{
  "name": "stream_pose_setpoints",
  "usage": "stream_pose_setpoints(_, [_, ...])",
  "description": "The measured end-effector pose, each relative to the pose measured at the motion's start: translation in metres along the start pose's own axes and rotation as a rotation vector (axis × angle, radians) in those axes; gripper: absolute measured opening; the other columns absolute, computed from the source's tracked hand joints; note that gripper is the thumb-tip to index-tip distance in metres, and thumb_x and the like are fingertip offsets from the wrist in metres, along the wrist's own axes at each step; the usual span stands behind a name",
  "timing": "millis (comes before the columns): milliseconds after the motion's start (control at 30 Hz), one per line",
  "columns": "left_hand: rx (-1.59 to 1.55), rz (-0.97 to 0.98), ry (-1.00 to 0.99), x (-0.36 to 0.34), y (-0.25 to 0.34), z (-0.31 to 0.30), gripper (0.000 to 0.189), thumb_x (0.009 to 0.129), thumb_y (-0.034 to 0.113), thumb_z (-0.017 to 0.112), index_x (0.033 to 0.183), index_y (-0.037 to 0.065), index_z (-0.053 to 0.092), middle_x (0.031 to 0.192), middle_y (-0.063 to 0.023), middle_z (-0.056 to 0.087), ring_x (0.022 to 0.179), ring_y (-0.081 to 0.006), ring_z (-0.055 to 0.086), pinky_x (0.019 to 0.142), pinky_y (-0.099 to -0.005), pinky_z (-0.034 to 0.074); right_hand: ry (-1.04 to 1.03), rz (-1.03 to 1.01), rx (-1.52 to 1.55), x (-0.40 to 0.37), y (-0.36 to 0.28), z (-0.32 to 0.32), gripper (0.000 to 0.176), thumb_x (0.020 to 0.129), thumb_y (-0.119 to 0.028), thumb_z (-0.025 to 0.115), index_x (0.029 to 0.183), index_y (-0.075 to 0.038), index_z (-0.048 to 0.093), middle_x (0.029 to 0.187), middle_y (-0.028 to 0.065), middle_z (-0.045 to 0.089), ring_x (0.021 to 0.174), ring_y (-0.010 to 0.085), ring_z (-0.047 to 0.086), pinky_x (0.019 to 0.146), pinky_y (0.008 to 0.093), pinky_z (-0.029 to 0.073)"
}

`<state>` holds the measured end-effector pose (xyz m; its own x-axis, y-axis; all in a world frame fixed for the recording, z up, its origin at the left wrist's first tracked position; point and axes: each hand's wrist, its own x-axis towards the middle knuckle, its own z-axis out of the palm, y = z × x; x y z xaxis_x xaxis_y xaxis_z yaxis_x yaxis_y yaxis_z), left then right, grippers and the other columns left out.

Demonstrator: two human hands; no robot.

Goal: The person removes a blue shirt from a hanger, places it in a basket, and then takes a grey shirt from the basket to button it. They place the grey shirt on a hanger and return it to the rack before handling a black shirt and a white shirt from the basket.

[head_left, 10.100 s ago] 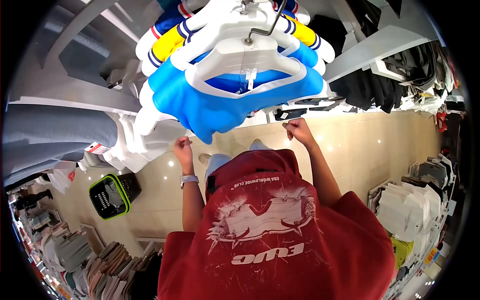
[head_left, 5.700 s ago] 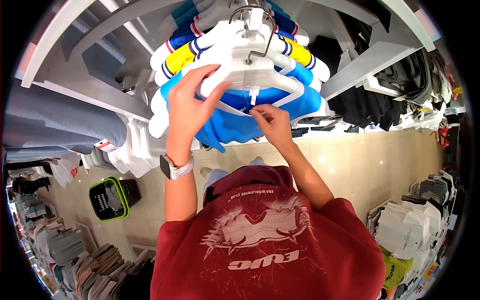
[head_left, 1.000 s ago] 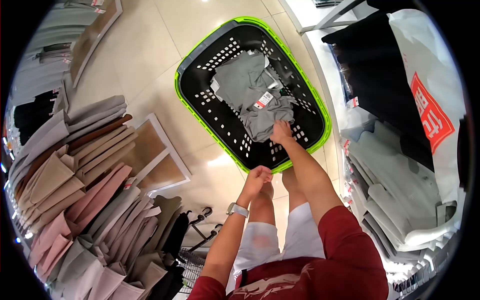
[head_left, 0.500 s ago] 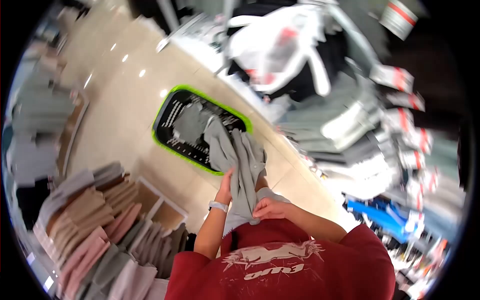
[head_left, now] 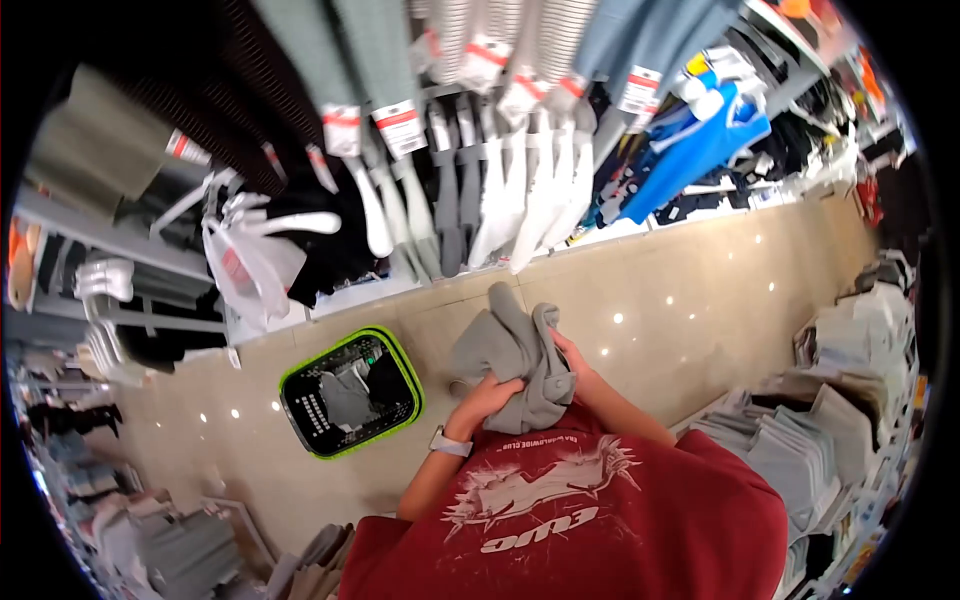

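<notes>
A bunched grey garment is held in front of my red T-shirt in the head view; small buttons show near its lower right part. My left hand, with a pale watch on the wrist, is closed on its lower left side. At the garment's right edge, my right hand grips the cloth, its fingers partly hidden by the folds. The black shopping basket with a bright green rim stands on the floor to the left, apart from both hands. Another grey piece of clothing lies inside it.
Hanging clothes with red-and-white tags and white garments line the rack ahead. A white plastic bag hangs at its left. Racks of grey clothing stand to the right and at the lower left. The tiled floor runs between them.
My view has turned to the right, toward the rack. The grey garment, earlier stretched long over the basket, is now gathered up between my hands and clear of the basket.
</notes>
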<state>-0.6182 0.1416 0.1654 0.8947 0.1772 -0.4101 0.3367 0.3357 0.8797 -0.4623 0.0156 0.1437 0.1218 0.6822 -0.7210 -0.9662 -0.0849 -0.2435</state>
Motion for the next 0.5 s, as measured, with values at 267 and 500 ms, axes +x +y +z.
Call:
stream_pose_setpoints(267, [-0.102,-0.3,-0.143,0.121,0.061,0.119,0.048,0.084,0.019,0.059,0.123,-0.009,0.052,0.122,-0.0122,0.058,0.111,-0.0209,0.054,0.095,-0.0305,0.042,0.147,-0.513,-0.022,-0.086,-0.132,-0.103,0.041,0.08,-0.006,0.06,0.12,0.003,0.052,0.112,0.0149,0.061,0.101,0.0264,0.061,0.09,0.0385,0.05])
stream_pose_setpoints(500, [-0.136,-0.205,-0.052,0.236,0.065,0.223,0.042,0.094,0.021,0.055,0.122,-0.009,0.051,0.122,-0.0157,0.057,0.114,-0.0237,0.055,0.099,-0.0346,0.042,0.497,-0.953,0.108,-0.192,-0.242,-0.162,0.034,0.074,-0.003,0.067,0.106,0.004,0.058,0.099,0.0093,0.064,0.089,0.0199,0.061,0.082,0.0326,0.048])
